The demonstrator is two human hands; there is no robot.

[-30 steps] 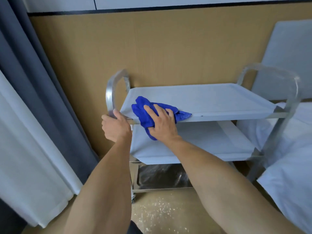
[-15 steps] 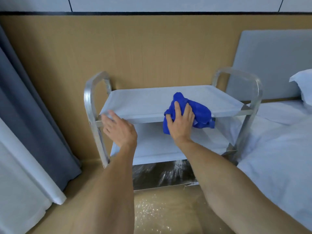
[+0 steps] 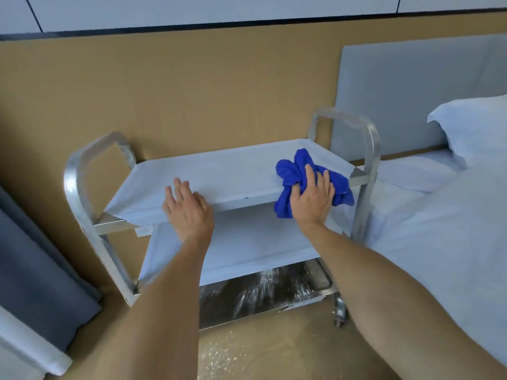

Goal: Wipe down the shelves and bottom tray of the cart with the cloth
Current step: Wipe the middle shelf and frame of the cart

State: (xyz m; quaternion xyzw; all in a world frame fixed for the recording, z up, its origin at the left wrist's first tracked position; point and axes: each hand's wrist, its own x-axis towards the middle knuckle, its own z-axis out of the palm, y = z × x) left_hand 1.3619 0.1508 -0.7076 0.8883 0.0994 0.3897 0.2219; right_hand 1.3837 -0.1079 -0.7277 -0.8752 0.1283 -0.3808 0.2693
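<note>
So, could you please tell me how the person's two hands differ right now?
The right hand grips the bunched blue cloth at the top shelf's right front; the left hand holds nothing. The left hand's fingers lie straight on the pale grey top shelf; the right hand's curl. Both are at its front edge.

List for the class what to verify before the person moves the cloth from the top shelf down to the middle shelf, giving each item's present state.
1. Blue cloth in the right hand: ok, fingers curl over it.
2. Left hand steadying the top shelf: ok, it rests on the front edge.
3. Middle shelf free of objects: ok, as far as visible.
4. Top shelf wiped clean: cannot tell.
5. Caster locked: cannot tell.
</note>
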